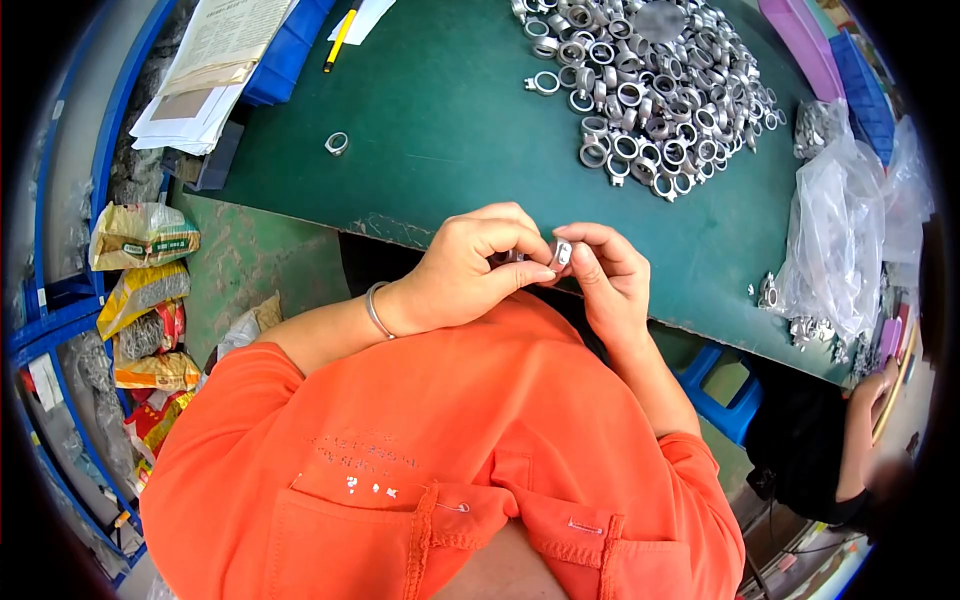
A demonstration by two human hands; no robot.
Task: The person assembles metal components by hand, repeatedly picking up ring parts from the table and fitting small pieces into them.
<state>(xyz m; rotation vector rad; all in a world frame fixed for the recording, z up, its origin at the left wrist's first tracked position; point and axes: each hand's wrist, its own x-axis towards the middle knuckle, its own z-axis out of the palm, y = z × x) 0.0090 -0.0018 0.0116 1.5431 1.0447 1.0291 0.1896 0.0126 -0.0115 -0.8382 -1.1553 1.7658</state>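
Observation:
Just past the table's front edge, my two hands meet around a small silvery metal ring fitting (562,255) with a squared lug. My left hand (465,258) has its thumb and index finger pinched against the fitting. Another curved metal bit (508,257) shows between the left fingers; whether it belongs to the same piece I cannot tell. From the other side, my right hand (612,277) grips the fitting between thumb and fingers. One similar ring (337,144) lies alone on the green table (430,130). A large heap of such rings (650,95) covers the table's far right.
A yellow pen (343,38) and papers beside a blue bin (285,60) are at the back left. Clear plastic bags (835,240) and small metal parts line the right. A blue stool (722,395) stands below; another person's arm (858,440) is at far right.

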